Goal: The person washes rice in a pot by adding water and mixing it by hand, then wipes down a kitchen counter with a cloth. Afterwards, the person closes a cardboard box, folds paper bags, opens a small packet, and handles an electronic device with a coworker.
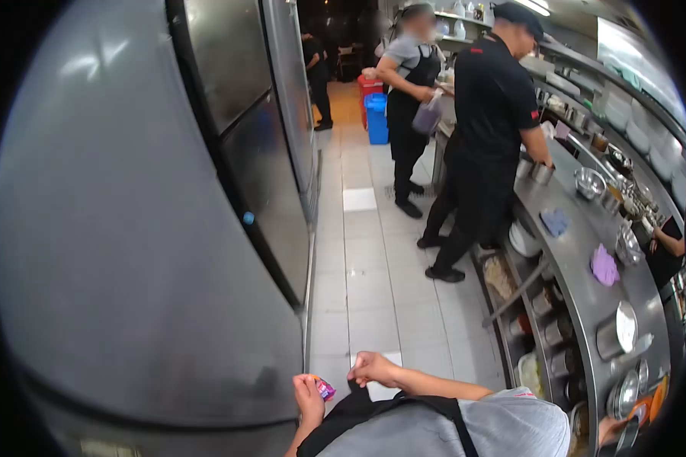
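Observation:
My left hand [308, 397] is closed around a small shiny purple packet [324, 388] with some orange on it, low in the view in front of my body. Just to its right, my right hand [373, 369] pinches a raised edge of the black apron [358, 407] that I wear over a grey shirt. The fingers of my left hand partly cover the packet, and what it contains cannot be made out.
Steel fridge doors [236, 145] line the left side of a tiled aisle [370, 297]. Along the right runs a steel counter [572, 266] with a purple cloth [604, 265], a blue cloth [554, 222], pots and bowls. Two people stand at it; a blue bin [376, 120] is farther back.

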A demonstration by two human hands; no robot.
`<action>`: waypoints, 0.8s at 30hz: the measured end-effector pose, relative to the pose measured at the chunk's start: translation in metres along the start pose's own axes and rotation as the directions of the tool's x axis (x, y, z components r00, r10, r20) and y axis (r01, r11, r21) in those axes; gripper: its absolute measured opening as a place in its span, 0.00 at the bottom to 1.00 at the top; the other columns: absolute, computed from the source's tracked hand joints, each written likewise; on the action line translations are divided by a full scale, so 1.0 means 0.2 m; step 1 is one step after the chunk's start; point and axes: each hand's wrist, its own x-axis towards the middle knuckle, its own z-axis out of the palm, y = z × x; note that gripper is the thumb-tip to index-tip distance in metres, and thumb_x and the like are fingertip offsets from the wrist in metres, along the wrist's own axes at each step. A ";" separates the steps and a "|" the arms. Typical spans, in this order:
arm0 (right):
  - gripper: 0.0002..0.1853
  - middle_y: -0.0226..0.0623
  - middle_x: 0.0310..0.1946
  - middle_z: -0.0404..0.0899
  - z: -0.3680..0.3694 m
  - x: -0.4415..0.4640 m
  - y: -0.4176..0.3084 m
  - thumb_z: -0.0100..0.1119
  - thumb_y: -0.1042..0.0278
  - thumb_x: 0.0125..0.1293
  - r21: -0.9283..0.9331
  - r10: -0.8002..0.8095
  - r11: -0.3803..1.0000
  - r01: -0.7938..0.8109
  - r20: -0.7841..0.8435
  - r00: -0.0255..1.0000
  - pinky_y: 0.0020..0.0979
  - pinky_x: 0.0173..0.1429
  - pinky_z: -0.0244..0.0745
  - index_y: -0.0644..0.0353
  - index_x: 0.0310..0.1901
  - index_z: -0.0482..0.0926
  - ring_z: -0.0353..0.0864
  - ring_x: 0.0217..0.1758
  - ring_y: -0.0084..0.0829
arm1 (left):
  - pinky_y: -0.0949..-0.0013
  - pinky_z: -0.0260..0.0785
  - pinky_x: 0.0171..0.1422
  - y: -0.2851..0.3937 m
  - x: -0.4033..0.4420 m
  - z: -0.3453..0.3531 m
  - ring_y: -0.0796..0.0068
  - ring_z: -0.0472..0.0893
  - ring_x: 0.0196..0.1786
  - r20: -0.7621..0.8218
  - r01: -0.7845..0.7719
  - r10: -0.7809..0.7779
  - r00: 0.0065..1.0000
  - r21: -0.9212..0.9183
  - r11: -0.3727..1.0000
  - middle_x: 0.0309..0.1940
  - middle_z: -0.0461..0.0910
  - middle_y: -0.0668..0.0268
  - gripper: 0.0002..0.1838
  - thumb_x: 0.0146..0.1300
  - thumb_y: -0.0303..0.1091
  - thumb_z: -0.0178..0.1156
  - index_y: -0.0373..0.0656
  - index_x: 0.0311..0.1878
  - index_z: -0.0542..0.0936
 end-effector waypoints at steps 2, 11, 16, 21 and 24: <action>0.05 0.33 0.28 0.77 -0.11 0.23 -0.21 0.57 0.75 0.60 -0.006 -0.088 0.996 0.089 0.098 0.991 0.21 0.28 0.68 0.58 0.31 0.70 0.72 0.25 0.20 | 0.62 0.68 0.36 0.21 0.25 0.20 0.67 0.77 0.31 0.142 0.159 -0.144 0.979 -0.099 0.982 0.28 0.74 0.59 0.07 0.68 0.33 0.45 0.39 0.38 0.66; 0.06 0.25 0.25 0.75 -0.65 1.03 -0.98 0.55 0.72 0.62 -0.206 -0.271 0.954 0.218 -0.275 0.923 0.18 0.29 0.63 0.59 0.40 0.76 0.69 0.26 0.14 | 0.57 0.67 0.38 0.54 1.48 1.01 0.53 0.77 0.34 0.322 -0.391 0.339 0.884 0.110 0.914 0.32 0.75 0.51 0.11 0.68 0.37 0.43 0.38 0.44 0.65; 0.05 0.21 0.18 0.70 -1.09 1.57 -1.38 0.59 0.70 0.60 -0.250 -0.271 0.946 0.205 -0.266 0.925 0.18 0.23 0.58 0.59 0.36 0.76 0.64 0.21 0.11 | 0.66 0.68 0.39 0.52 2.09 1.45 0.70 0.75 0.36 0.065 -0.270 0.280 0.958 -0.126 0.955 0.31 0.72 0.59 0.12 0.67 0.33 0.47 0.36 0.48 0.63; 0.04 0.19 0.16 0.66 -1.27 2.16 -1.94 0.60 0.70 0.59 -0.398 -0.435 0.812 0.426 0.073 0.897 0.18 0.23 0.57 0.58 0.32 0.74 0.60 0.19 0.11 | 0.71 0.69 0.42 0.80 2.53 1.55 0.75 0.72 0.34 -0.044 0.066 -0.076 0.996 -0.197 0.978 0.36 0.69 0.61 0.20 0.59 0.32 0.61 0.39 0.49 0.62; 0.05 0.20 0.15 0.67 -1.33 2.48 -2.23 0.61 0.71 0.56 -0.458 -0.249 0.819 0.345 0.259 0.933 0.21 0.23 0.57 0.58 0.30 0.74 0.62 0.19 0.12 | 0.74 0.72 0.34 0.75 2.73 1.55 0.77 0.72 0.35 -0.086 0.207 -0.252 0.964 -0.353 0.912 0.37 0.68 0.63 0.29 0.49 0.27 0.67 0.43 0.49 0.60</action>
